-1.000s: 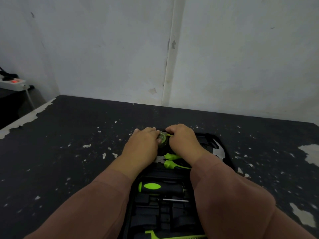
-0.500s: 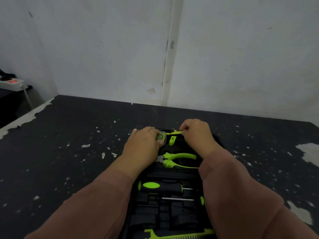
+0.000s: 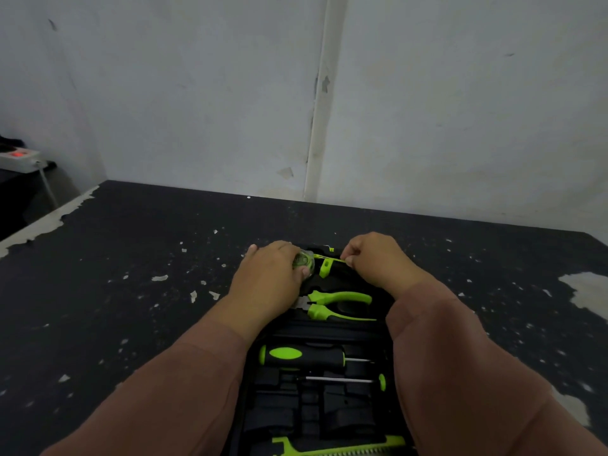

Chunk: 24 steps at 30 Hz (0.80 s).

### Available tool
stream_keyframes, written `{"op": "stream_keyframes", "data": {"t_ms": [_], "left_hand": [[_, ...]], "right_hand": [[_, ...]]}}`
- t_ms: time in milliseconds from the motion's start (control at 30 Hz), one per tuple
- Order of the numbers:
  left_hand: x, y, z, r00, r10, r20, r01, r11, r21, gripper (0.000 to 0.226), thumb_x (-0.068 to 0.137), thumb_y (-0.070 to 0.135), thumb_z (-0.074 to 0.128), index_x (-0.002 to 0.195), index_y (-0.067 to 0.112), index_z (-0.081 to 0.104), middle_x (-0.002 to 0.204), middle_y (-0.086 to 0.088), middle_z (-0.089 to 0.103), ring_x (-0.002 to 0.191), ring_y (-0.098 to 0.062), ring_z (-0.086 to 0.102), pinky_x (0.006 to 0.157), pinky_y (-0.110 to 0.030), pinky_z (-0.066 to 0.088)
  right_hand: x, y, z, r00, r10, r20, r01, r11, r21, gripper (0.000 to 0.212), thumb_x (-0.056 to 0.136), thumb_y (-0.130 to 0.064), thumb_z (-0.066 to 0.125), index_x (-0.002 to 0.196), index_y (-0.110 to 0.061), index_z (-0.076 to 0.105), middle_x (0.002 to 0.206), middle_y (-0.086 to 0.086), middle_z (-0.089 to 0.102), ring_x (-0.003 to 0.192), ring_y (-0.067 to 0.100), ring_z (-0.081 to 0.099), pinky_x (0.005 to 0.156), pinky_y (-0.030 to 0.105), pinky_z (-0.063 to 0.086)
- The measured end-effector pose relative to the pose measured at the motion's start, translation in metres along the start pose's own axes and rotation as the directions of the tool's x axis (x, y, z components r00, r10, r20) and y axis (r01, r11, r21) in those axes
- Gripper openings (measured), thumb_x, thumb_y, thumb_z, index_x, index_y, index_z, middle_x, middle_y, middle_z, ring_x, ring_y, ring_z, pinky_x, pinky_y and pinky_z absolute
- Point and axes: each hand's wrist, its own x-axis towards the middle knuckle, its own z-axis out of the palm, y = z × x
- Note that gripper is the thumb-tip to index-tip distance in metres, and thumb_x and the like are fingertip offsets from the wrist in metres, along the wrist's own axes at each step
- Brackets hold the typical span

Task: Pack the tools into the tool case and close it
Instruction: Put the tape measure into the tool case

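Note:
The open black tool case lies on the dark table in front of me. At its far end my left hand grips a small round tape measure. My right hand pinches the end of its green tape, drawn out a short way to the right. A small green-tipped tool sits just beneath the tape. Green-handled pliers rest in the case, then a black and green screwdriver, a thin precision screwdriver and a green saw at the near edge.
The dark table has flaking paint and a worn left edge. A pale wall stands right behind it. A white power strip with a red light sits at the far left, off the table.
My right hand has moved right, away from my left hand, pulling the green tape out of the tape measure. The pliers, hidden a second ago, now show.

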Motion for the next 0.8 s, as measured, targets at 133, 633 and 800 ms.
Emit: {"op": "stream_keyframes", "data": {"t_ms": [133,633,800], "left_hand": [[0.0,-0.001,0.002,1.0,-0.004,0.0,0.004,1.0,-0.017,0.043,0.092,0.035,0.049,0.132,0.022,0.047,0.143,0.002,0.044,0.131,-0.017,0.041,0.117,-0.038,0.011],[0.0,-0.002,0.003,1.0,-0.007,-0.005,0.007,0.999,-0.037,0.044,0.092,0.034,0.049,0.135,0.022,0.046,0.147,0.002,0.041,0.135,-0.015,0.036,0.117,-0.038,0.008],[0.002,-0.004,0.003,1.0,-0.016,0.002,0.016,0.999,-0.05,0.043,0.093,0.032,0.047,0.135,0.022,0.046,0.148,0.002,0.04,0.136,-0.015,0.035,0.118,-0.038,0.007]], "right_hand": [[0.001,0.002,0.003,0.999,0.005,-0.038,-0.005,1.0,-0.011,0.015,0.086,-0.011,0.055,0.094,-0.014,0.067,0.104,0.008,0.067,0.1,0.025,0.06,0.081,0.028,0.044],[0.002,0.002,-0.002,0.998,0.057,-0.004,-0.057,0.994,-0.095,0.027,0.083,-0.001,0.049,0.093,-0.018,0.067,0.113,0.007,0.066,0.102,0.028,0.06,0.086,0.03,0.046],[-0.001,-0.002,-0.009,0.996,0.08,0.034,-0.075,0.987,-0.144,0.029,0.088,-0.004,0.046,0.102,-0.013,0.069,0.117,0.01,0.065,0.108,0.029,0.059,0.094,0.034,0.045]]}}
